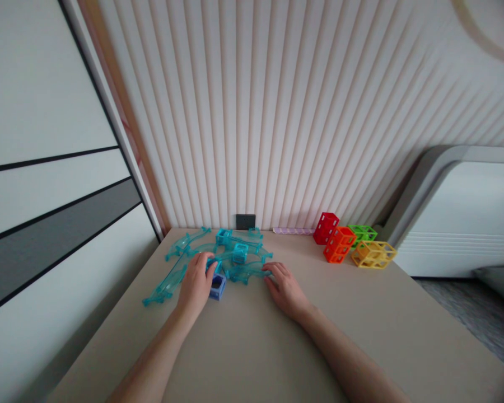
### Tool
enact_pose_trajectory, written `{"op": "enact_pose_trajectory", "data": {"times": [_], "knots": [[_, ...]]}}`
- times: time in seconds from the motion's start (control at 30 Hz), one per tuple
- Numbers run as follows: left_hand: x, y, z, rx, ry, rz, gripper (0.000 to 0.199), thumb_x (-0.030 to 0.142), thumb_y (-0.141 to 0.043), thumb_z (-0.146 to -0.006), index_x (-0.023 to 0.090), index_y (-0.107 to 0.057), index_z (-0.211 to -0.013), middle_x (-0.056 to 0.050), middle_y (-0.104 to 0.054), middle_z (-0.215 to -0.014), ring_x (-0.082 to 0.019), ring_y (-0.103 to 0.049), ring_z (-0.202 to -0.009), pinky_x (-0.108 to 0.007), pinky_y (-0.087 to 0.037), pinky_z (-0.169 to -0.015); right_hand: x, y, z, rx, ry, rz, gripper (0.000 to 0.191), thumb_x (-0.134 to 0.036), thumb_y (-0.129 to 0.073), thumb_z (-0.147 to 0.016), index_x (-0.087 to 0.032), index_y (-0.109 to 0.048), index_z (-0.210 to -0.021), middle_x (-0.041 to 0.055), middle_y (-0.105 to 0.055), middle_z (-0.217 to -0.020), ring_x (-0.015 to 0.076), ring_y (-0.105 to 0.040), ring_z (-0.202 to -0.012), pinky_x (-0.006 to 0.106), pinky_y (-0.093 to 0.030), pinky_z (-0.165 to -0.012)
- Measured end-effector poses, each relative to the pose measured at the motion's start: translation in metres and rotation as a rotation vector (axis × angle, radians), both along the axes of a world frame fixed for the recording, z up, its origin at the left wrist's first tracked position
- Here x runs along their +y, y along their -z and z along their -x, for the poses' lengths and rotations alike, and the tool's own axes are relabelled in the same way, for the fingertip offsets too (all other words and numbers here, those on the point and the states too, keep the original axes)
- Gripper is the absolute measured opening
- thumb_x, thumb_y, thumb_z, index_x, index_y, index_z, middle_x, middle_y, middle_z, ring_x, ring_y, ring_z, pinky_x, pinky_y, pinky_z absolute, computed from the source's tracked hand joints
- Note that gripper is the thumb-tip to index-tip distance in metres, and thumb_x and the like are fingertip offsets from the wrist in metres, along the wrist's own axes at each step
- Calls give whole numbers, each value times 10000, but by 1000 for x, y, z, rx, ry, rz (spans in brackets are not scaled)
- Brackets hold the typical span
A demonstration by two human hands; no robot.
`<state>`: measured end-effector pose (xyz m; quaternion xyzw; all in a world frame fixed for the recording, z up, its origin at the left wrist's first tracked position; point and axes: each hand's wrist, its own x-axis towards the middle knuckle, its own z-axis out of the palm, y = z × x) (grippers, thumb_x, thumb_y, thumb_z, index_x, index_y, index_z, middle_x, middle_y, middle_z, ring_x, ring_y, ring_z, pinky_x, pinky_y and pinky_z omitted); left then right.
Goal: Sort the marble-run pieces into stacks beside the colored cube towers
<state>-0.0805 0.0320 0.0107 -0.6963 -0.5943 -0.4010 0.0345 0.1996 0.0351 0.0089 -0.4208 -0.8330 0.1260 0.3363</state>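
Observation:
Several translucent teal track pieces point(172, 280) lie spread over the back left of the table. Among them sit two teal cubes, one near the back point(223, 237) and one in the middle point(240, 254). My left hand point(196, 280) is closed, fingers curled down on a teal piece between the thumb and fingertips. Just right of that hand stands a blue-violet cube point(217, 286) with an open top. My right hand point(283, 284) is closed with its fingertips at the right end of another teal track piece point(243, 272).
At the back right of the table point(315, 347) stand a red block point(326, 228), an orange block point(339, 244), a green frame point(363, 232) and a yellow frame point(373, 254). A dark box point(246, 222) and a pale purple strip point(294, 230) lie by the ribbed wall.

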Motion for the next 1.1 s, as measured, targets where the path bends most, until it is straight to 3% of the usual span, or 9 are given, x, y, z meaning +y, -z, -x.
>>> {"op": "enact_pose_trajectory", "data": {"times": [0.67,1.1], "knots": [[3,2,-2,31,20,-41,147,244,-463,-953,219,-525,-1083,-90,-602,-1038,-254,-637,-996,-413,-553,-884,1,-5,-4,-25,3,-130,197,-162,-508,-964,-246,-615,-1106,97,-668,-1174,253,-588,-1142,439,-480,-960],[1,-2,-2,69,4,-48,170,264,-454,-959,213,-543,-1094,-106,-615,-1047,-264,-653,-995,-411,-562,-865,0,-3,-3,-56,13,-70,215,-139,-529,-925,-226,-614,-1103,102,-679,-1137,253,-614,-1096,435,-493,-940]]}}
